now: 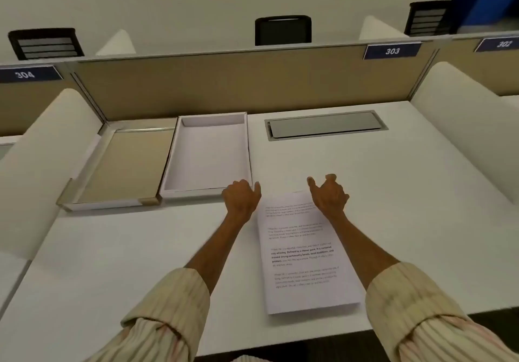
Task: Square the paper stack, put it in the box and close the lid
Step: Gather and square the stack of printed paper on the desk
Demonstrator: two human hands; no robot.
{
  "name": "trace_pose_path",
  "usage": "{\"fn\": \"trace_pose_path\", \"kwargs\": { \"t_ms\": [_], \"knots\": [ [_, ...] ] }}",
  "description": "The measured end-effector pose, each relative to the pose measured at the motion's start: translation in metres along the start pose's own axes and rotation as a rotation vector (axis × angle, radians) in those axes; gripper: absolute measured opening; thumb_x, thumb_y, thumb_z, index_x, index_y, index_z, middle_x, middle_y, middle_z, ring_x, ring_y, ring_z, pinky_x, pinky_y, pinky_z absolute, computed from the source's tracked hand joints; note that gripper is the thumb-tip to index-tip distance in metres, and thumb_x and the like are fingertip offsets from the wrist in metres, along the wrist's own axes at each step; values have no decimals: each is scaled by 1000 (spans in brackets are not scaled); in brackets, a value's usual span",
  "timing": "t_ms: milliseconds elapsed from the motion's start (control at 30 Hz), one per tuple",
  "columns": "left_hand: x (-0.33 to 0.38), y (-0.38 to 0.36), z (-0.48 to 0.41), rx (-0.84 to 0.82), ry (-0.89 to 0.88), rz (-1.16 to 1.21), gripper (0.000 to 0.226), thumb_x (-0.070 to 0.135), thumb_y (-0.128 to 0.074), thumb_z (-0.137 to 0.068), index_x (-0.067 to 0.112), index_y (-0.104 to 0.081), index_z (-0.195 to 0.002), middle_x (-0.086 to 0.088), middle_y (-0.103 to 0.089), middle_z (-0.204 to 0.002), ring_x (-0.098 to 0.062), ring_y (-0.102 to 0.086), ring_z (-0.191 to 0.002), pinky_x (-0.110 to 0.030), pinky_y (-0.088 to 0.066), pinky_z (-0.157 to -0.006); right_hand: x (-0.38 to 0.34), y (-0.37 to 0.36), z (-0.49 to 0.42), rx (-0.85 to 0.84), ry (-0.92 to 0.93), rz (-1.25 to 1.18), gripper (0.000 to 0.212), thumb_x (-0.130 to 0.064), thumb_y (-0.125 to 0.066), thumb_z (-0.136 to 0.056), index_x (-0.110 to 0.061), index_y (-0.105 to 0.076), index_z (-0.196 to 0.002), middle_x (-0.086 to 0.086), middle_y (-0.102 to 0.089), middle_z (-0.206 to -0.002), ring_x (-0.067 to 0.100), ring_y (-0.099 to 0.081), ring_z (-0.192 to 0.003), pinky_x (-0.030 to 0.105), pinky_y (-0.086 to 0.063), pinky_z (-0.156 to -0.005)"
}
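Two hands, yours: left hand (242,196) and right hand (329,193) loosely curled, holding nothing | paper stack (304,252) between them, ready for squaring | empty box (206,155) beyond left hand, lid (118,165) alongside

The counter (365,170) is plain white. The paper stack (303,260) is white with blocks of grey and black print. The box (207,151) is white inside and out; the lid (123,165) beside it has white walls and a tan inner face. The partition (224,86) behind is tan with grey trim and carries dark blue labels (392,51) with white numbers. A grey metal panel (325,124) is set in the counter. The sleeves (415,305) are cream with thin darker stripes. The chairs (283,30) beyond are black.
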State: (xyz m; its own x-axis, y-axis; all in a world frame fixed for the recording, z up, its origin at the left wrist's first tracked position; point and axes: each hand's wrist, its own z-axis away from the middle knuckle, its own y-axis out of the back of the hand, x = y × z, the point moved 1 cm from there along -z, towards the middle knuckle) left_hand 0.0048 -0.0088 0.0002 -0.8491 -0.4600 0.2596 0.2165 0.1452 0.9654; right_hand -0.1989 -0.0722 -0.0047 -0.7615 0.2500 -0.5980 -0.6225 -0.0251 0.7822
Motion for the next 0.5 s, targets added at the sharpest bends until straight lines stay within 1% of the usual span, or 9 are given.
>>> {"fn": "trace_pose_path", "kwargs": {
  "t_ms": [33,67,133,200,233,300,400,467,500],
  "knots": [
    [-1,-6,2,-40,8,-30,69,65,-38,-91,4,-69,-87,-10,-73,-86,-27,-69,-84,-39,-45,-89,5,-2,1,-14,-30,-15,71,-57,-53,-91,-4,-42,-136,21,-64,-127,39,-56,-123,51,-34,-106],
    [0,-9,6,-71,6,-72,76,74,-39,-85,5,-70,-91,-10,-73,-90,-27,-68,-89,-44,-40,-99,8,-2,2,-27,-60,-29,77,-60,-55,-89,-3,-40,-138,21,-61,-130,40,-54,-126,52,-34,-107],
    [-1,-22,15,-114,20,-58,89,84,-40,-75,5,-69,-101,-13,-71,-106,-31,-63,-105,-48,-34,-106,20,-8,6,-54,-126,-72,87,-64,-59,-83,-2,-37,-140,21,-56,-136,39,-49,-131,54,-33,-109],
    [1,-30,22,-228,69,10,96,85,-44,-72,4,-65,-118,-17,-63,-127,-35,-53,-125,-51,-27,-113,28,-13,9,-74,-167,-73,97,-69,-62,-77,-1,-36,-140,20,-52,-140,38,-45,-134,55,-32,-111],
    [3,-32,23,-278,104,62,97,84,-47,-72,3,-62,-124,-18,-59,-135,-36,-48,-131,-52,-23,-115,31,-14,10,-75,-181,-72,101,-72,-64,-74,0,-36,-140,20,-51,-141,38,-44,-135,56,-31,-111],
    [7,-34,23,-346,190,179,100,83,-53,-69,3,-56,-130,-19,-53,-141,-36,-45,-134,-53,-23,-115,34,-16,10,-59,-196,-67,110,-75,-67,-67,0,-37,-141,19,-50,-143,37,-42,-137,58,-28,-112],
    [16,-31,21,-417,352,405,104,78,-69,-58,4,-55,-130,-17,-57,-138,-35,-51,-129,-50,-36,-112,38,-18,12,-73,-204,-60,118,-75,-74,-58,0,-38,-141,19,-48,-144,37,-41,-138,59,-29,-112],
    [22,-29,21,-448,414,553,98,65,-83,-53,2,-57,-124,-17,-61,-132,-33,-56,-123,-47,-46,-105,40,-20,14,-86,-204,-38,119,-74,-76,-56,0,-38,-141,18,-47,-144,37,-40,-138,59,-32,-110],
    [25,-29,22,-458,434,593,92,56,-87,-53,1,-58,-121,-17,-61,-130,-32,-56,-122,-44,-48,-102,40,-22,15,-88,-198,-22,119,-74,-77,-55,0,-39,-140,18,-47,-144,37,-40,-138,59,-33,-109]
  ]
}}
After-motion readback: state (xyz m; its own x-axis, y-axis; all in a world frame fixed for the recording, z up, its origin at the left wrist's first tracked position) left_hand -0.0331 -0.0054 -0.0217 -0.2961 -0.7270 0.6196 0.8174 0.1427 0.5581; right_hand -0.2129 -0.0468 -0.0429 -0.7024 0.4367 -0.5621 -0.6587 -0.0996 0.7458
